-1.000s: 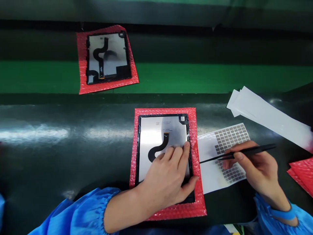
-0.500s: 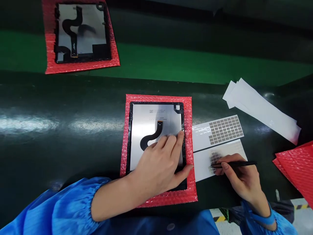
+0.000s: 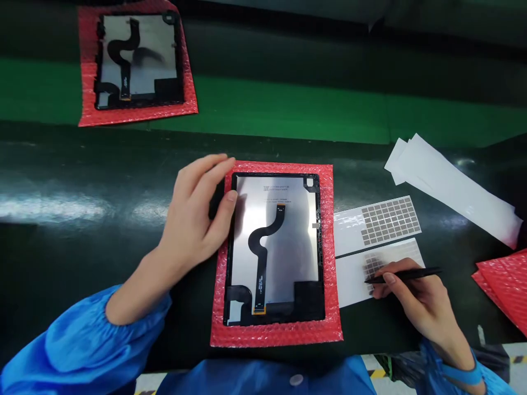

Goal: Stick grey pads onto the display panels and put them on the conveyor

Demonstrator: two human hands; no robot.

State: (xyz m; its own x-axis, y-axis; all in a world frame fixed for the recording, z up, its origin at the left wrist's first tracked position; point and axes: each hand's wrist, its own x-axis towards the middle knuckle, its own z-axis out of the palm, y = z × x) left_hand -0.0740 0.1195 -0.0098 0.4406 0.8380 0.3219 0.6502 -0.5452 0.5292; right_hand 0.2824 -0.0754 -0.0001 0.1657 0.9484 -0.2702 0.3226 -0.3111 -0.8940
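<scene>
A tablet screen (image 3: 288, 258) in a black frame lies back side up, with a black flex cable (image 3: 260, 263) curving down its silver back. Under it is a red bubble-wrap sheet (image 3: 280, 336). My left hand (image 3: 197, 211) is open at the upper left edge of screen and wrap, fingers spread and thumb over the frame. On the right, my right hand (image 3: 420, 296) pinches black tweezers (image 3: 407, 275), their tips over the lower sticker sheet (image 3: 349, 282). A small grey sticker (image 3: 315, 225) sits on the screen's right edge.
A second sticker sheet (image 3: 349, 227) with a grid of small grey pieces lies just above the lower one. White strips (image 3: 457, 189) are fanned out behind it, and folded red bubble wrap (image 3: 504, 285) lies far right. Another screen (image 3: 144, 71) on red wrap rests at the back left.
My left hand has lifted off the screen's right side and moved to its upper left edge, uncovering the cable and the small sticker. My right hand stays over the lower sheet with the tweezers.
</scene>
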